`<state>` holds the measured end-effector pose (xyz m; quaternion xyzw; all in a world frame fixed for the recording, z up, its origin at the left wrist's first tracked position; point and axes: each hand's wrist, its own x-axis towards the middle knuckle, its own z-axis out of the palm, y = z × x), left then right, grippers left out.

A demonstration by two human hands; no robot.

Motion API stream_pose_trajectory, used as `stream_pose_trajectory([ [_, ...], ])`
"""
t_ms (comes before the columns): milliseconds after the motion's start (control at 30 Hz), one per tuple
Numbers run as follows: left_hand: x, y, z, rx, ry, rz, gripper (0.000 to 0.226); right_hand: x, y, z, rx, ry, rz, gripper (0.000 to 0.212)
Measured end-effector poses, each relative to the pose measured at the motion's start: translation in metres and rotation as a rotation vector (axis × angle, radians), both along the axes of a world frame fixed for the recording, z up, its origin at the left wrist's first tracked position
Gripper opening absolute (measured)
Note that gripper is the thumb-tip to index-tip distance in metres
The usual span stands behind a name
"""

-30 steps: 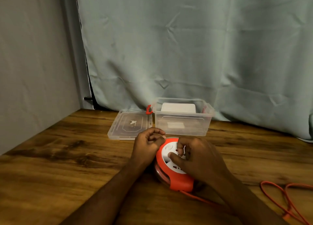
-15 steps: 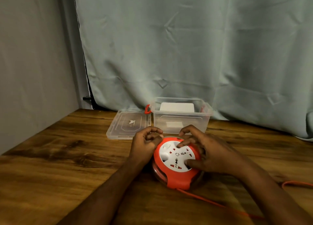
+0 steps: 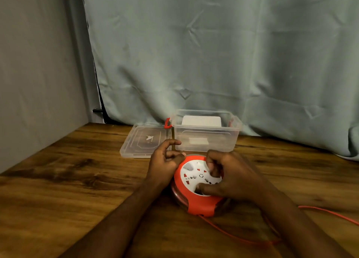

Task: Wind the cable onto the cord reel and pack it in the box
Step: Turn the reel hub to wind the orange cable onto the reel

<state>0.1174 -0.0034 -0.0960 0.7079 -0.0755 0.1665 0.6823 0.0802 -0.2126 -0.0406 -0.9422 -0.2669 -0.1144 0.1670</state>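
A round red cord reel with a white socket face lies flat on the wooden table. My left hand holds its left rim with curled fingers. My right hand lies over the white face, fingers and thumb curled onto it. The orange cable leaves the reel's front and runs off to the right across the table. Behind the reel stands an open clear plastic box with red latches.
The box's clear lid lies flat to the left of the box. A grey curtain hangs behind the table, and a grey wall closes the left side. A white card stands inside the box at its back.
My right hand has turned round on the reel's white face, from the left part to the right part. The loose cable at the right has shortened and drawn straighter. My left hand has stayed on the rim.
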Motion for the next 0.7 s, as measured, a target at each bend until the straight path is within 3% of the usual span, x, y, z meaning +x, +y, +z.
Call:
stream_pose_trajectory([
  [200, 0.0, 0.0, -0.002, -0.013, -0.001, 0.004, 0.027, -0.006, 0.015, -0.006, -0.053, -0.072, -0.086, 0.057],
  [333, 0.0, 0.001, -0.001, -0.003, 0.002, -0.009, 0.026, -0.009, 0.022, -0.006, -0.032, 0.012, -0.208, 0.06],
  [467, -0.001, 0.0, 0.0, 0.002, -0.008, -0.016, 0.024, -0.009, 0.033, -0.015, 0.019, -0.025, -0.264, 0.064],
  [633, 0.0, -0.002, -0.002, 0.038, -0.008, -0.009, 0.024, -0.017, 0.044, -0.018, 0.073, -0.056, -0.252, 0.041],
  [700, -0.001, -0.002, -0.002, 0.041, -0.015, -0.005, 0.023, -0.016, 0.04, -0.017, 0.062, -0.061, -0.218, 0.041],
])
